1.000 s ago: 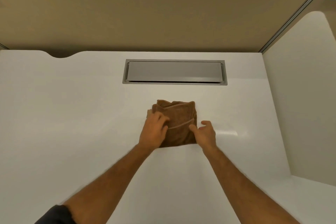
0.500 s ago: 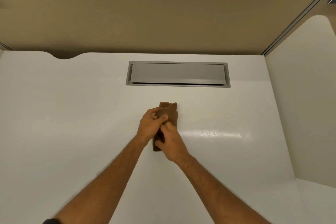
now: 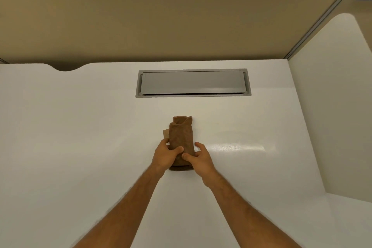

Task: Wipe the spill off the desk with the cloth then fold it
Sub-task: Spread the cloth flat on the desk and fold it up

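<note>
Brown cloth (image 3: 181, 139) lies mid-worktop (image 3: 80, 147), folded into a narrow strip, long axis running away from the person toward the grey hatch (image 3: 193, 83). Left hand (image 3: 164, 154) and right hand (image 3: 198, 158) both curl round its near end, thumbs on top. Likely soft, light and floppy; best held by the folded edges.

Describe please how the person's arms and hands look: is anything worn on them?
Both forearms are bare up to the bottom edge of the picture; no sleeve shows. The left hand and the right hand wear no gloves. No watch, ring or bracelet is visible.
</note>
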A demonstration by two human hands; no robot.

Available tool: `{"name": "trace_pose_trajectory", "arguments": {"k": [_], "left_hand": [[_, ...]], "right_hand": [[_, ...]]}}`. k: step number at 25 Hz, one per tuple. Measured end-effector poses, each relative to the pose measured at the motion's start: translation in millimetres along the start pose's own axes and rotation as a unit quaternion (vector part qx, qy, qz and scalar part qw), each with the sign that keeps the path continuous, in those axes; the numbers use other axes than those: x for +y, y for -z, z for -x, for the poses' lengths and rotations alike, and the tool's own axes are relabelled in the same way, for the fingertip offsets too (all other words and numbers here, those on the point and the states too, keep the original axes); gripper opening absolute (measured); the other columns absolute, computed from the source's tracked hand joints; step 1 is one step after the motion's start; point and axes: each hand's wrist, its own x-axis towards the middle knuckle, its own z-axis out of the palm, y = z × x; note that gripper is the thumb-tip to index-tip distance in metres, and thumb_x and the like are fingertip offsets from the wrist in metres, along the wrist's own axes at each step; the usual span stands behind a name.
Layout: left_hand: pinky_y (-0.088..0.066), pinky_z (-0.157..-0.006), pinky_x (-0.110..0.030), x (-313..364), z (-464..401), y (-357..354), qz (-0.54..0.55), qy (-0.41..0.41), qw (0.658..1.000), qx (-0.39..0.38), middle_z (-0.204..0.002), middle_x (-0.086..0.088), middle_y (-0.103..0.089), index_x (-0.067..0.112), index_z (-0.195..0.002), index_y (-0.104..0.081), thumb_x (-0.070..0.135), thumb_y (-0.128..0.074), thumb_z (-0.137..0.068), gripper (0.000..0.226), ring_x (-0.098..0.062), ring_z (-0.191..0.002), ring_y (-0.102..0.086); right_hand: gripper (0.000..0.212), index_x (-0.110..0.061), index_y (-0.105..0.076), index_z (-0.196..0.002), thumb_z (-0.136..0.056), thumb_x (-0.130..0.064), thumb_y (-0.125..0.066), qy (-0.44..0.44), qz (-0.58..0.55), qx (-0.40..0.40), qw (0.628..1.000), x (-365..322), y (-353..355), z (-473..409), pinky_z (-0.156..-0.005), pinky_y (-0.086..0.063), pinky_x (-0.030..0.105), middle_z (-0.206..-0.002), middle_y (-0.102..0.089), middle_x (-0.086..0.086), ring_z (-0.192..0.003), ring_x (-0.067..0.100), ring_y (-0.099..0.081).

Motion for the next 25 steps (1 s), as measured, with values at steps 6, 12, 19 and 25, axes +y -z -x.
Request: {"name": "trace_pose_trajectory", "arguments": {"k": [6, 12, 19, 25], "left_hand": [[-0.062, -0.083, -0.032, 32.6, 18.2, -51.4, 0.129, 0.003, 0.982, -0.139, -0.131, -0.003, -0.068, 0.015, -0.145, -0.050, 0.020, -0.079, -0.091, 0.061, -0.023, -0.111, -0.071], [-0.060, -0.098, -0.038, 95.5, 42.8, -172.2, 0.067, -0.096, 0.971, -0.207, -0.138, 0.002, -0.058, 0.020, -0.149, -0.042, 0.022, -0.077, -0.094, 0.065, -0.023, -0.119, -0.065], [-0.056, -0.099, -0.029, 116.8, 56.9, -285.5, -0.024, -0.141, 0.955, -0.260, -0.147, -0.001, -0.055, 0.021, -0.157, -0.035, 0.013, -0.071, -0.098, 0.070, -0.028, -0.130, -0.060], [-0.050, -0.097, -0.028, 89.4, 74.2, -271.4, -0.130, -0.138, 0.954, -0.234, -0.152, -0.004, -0.051, 0.020, -0.159, -0.034, 0.017, -0.074, -0.095, 0.075, -0.026, -0.135, -0.055]], "right_hand": [[0.050, -0.039, -0.062, -0.126, -0.084, -0.016, -0.074, 0.040, -0.097, 0.023, 0.994, -10.5, 84.8, 23.3, -0.074, -0.057, 0.023, -0.111, -0.067, 0.006, -0.103, 0.022, -0.069], [0.049, -0.026, -0.061, -0.132, -0.090, -0.003, -0.065, 0.100, -0.074, 0.142, 0.982, -7.6, 216.5, 46.2, -0.086, -0.061, 0.034, -0.127, -0.064, 0.003, -0.110, 0.023, -0.066], [0.047, -0.024, -0.059, -0.137, -0.094, -0.004, -0.063, 0.078, -0.068, 0.275, 0.956, 41.0, 308.9, 45.0, -0.091, -0.060, 0.039, -0.131, -0.063, 0.004, -0.113, 0.024, -0.065], [0.053, -0.013, -0.046, -0.148, -0.098, -0.016, -0.063, 0.056, 0.134, 0.309, 0.940, 51.5, 307.5, 63.0, -0.105, -0.047, 0.040, -0.145, -0.051, 0.010, -0.129, 0.029, -0.053]]}}
